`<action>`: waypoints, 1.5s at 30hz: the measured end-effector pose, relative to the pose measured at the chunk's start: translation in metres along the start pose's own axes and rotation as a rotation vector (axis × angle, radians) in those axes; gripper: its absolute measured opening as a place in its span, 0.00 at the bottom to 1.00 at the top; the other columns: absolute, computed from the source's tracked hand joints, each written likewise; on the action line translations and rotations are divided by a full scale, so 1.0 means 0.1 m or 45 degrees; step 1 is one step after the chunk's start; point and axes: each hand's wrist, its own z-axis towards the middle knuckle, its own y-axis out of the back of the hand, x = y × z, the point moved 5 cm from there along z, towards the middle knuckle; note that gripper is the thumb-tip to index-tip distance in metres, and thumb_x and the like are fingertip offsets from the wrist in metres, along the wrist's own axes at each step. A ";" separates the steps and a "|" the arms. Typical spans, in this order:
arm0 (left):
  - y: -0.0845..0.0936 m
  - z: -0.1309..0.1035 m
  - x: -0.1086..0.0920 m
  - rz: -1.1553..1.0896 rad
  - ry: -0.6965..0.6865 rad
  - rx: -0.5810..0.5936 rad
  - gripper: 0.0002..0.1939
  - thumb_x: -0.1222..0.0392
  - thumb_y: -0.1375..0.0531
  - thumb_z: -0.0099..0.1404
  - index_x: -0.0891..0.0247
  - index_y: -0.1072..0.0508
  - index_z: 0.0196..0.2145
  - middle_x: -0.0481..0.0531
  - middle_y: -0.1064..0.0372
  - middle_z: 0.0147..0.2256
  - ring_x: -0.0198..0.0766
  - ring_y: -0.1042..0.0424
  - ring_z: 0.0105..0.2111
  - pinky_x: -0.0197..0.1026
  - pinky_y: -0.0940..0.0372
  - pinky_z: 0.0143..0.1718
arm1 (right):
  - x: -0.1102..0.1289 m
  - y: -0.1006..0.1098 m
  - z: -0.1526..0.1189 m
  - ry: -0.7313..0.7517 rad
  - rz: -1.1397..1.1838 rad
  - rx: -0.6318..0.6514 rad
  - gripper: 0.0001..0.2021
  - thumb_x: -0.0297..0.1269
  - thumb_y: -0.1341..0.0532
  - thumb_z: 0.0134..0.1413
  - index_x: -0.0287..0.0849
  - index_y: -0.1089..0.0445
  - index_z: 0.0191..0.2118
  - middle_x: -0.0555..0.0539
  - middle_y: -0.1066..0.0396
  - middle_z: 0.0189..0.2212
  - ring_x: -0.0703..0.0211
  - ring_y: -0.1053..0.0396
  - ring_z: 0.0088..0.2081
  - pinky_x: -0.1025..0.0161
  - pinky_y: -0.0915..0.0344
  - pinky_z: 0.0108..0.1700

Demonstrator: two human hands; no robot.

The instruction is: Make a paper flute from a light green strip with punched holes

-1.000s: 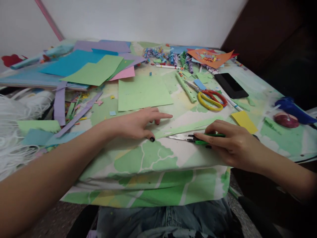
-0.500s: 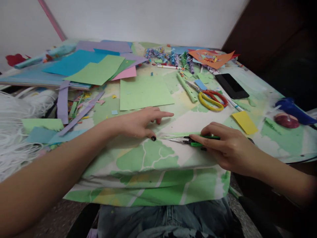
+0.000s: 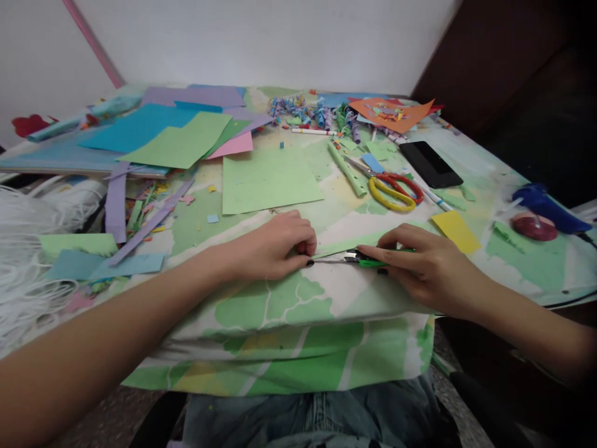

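Observation:
My right hand is closed around a green-and-black tool with a slim metal tip pointing left; its exact kind is unclear. A narrow light green paper strip lies along the tool, running from under my right fingers to my left hand. My left hand is closed, thumb and fingers pinched at the strip's left end beside the metal tip. Just beyond it lies a light green sheet on the patterned tablecloth.
Scissors with red and yellow handles lie near a phone. A yellow paper piece and a blue glue gun are at right. Coloured sheets and white cord occupy the left, curled paper the back.
My left hand has gone from a stretched index finger to a closed pinch at the strip's end. My right hand keeps its hold on the tool, almost unmoved.

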 end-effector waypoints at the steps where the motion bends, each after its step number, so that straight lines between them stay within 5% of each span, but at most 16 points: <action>1: 0.00 0.00 0.00 0.007 0.019 -0.001 0.03 0.67 0.45 0.58 0.64 0.31 0.30 0.51 0.34 0.29 0.38 0.38 0.34 0.40 0.44 0.38 | -0.01 0.00 0.02 -0.001 -0.001 -0.007 0.20 0.25 0.47 0.54 0.43 0.30 0.52 0.41 0.31 0.37 0.52 0.34 0.37 0.57 0.36 0.35; 11: 0.05 -0.04 0.21 -0.223 0.569 -0.172 0.05 0.65 0.44 0.56 0.66 0.28 0.26 0.48 0.33 0.24 0.31 0.37 0.23 0.35 0.45 0.26 | -0.29 -0.05 0.20 0.001 0.019 -0.061 0.20 0.24 0.45 0.53 0.42 0.30 0.52 0.42 0.30 0.39 0.53 0.33 0.38 0.56 0.36 0.38; 21: 0.15 -0.07 0.40 -0.222 0.348 -0.036 0.06 0.67 0.44 0.55 0.64 0.29 0.32 0.47 0.34 0.26 0.30 0.37 0.25 0.32 0.44 0.25 | -0.28 -0.06 0.18 -0.005 0.056 -0.052 0.19 0.27 0.46 0.55 0.47 0.29 0.51 0.42 0.30 0.39 0.52 0.33 0.37 0.55 0.36 0.37; 35: 0.15 -0.09 0.23 -0.164 0.255 -0.015 0.04 0.64 0.46 0.58 0.64 0.31 0.29 0.46 0.34 0.25 0.30 0.38 0.24 0.33 0.45 0.26 | -0.13 -0.03 0.12 -0.110 -0.004 -0.156 0.19 0.30 0.46 0.57 0.48 0.31 0.53 0.43 0.30 0.38 0.50 0.34 0.40 0.52 0.34 0.39; 40: 0.41 -0.14 0.07 -0.004 0.179 -0.371 0.03 0.63 0.45 0.59 0.62 0.33 0.27 0.48 0.33 0.27 0.33 0.35 0.28 0.36 0.41 0.32 | -0.09 0.31 0.25 -0.114 -0.074 -0.332 0.18 0.32 0.46 0.59 0.53 0.31 0.52 0.43 0.30 0.37 0.49 0.33 0.40 0.51 0.35 0.41; 45: 0.54 -0.24 0.03 0.205 0.358 -0.745 0.03 0.63 0.44 0.57 0.60 0.32 0.26 0.48 0.32 0.26 0.35 0.34 0.29 0.38 0.40 0.33 | -0.21 0.53 0.58 -0.103 -0.068 -0.418 0.16 0.35 0.44 0.58 0.52 0.29 0.51 0.44 0.29 0.39 0.49 0.32 0.41 0.53 0.35 0.42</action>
